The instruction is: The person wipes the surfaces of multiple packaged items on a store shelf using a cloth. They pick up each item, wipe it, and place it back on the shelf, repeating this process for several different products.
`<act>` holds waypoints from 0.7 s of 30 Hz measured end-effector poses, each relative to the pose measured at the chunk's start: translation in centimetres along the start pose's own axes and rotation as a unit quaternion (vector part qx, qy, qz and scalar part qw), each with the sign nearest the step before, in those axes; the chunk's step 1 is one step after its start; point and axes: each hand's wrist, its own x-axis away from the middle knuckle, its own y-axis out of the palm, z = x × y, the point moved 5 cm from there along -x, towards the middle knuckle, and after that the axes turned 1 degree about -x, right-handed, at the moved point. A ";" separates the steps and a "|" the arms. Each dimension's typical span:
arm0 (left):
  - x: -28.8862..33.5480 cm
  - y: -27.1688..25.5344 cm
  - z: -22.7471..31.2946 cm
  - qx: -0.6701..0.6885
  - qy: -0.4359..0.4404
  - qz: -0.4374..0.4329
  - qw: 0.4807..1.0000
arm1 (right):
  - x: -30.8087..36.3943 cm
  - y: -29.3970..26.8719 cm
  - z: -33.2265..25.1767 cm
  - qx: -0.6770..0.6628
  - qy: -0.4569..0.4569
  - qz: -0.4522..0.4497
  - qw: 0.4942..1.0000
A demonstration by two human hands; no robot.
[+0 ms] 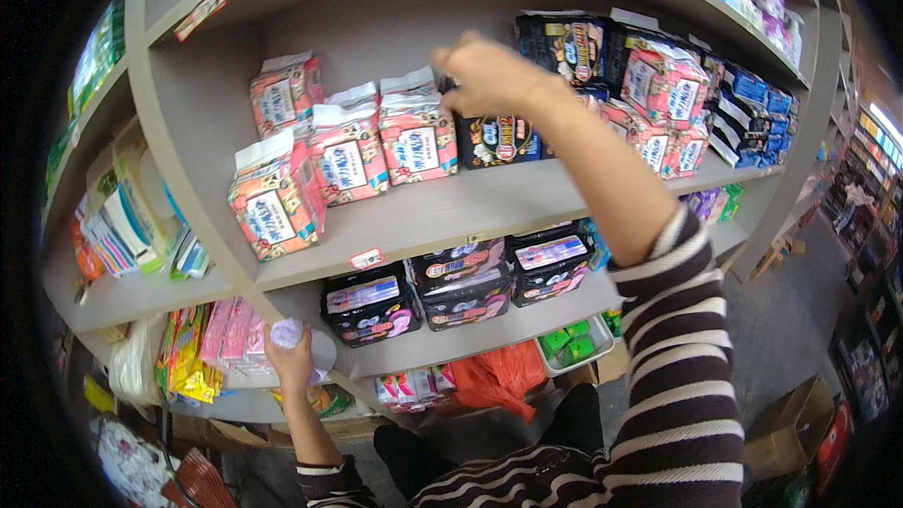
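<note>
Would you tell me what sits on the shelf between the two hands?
In the head view, black packs lie between the right hand above and the left hand below.

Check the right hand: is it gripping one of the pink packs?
No, the right hand grips a black pack beside the pink packs.

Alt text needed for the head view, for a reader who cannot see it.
The right hand reaches up to a dark pack on a shop shelf beside pink packs. The left hand holds a pale purple roll low by a lower shelf.
</note>
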 end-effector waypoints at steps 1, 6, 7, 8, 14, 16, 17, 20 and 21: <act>0.1 -0.2 0.1 -0.027 0.009 0.010 1.000 | 0.8 -1.9 1.6 0.055 0.046 0.032 0.997; 0.1 -0.1 0.3 -0.065 0.025 0.014 0.997 | 9.5 -10.6 10.3 0.258 0.160 0.159 0.939; 0.0 0.0 0.3 -0.056 0.031 0.017 0.998 | 11.2 -11.4 11.8 0.276 0.180 0.178 0.927; 0.0 0.0 0.3 -0.046 0.027 0.018 0.998 | 12.6 -11.5 13.5 0.296 0.233 0.173 0.910; 0.3 0.0 0.6 -0.145 0.056 0.071 0.985 | 15.0 -9.2 19.3 0.155 0.348 0.037 0.924; 0.6 -0.4 0.1 -0.127 0.032 0.103 0.986 | 14.9 -9.1 18.7 0.129 0.358 0.011 0.925; 0.3 -0.1 -0.2 -0.089 0.021 0.045 0.995 | 14.8 -9.2 17.8 0.125 0.352 0.004 0.928; 0.3 -0.1 -0.5 -0.022 0.046 0.039 0.998 | 14.8 -10.8 13.8 0.171 0.320 0.071 0.929; 0.1 -0.1 -0.7 -0.048 0.027 0.045 0.997 | 14.6 -11.4 11.7 0.215 0.270 0.124 0.930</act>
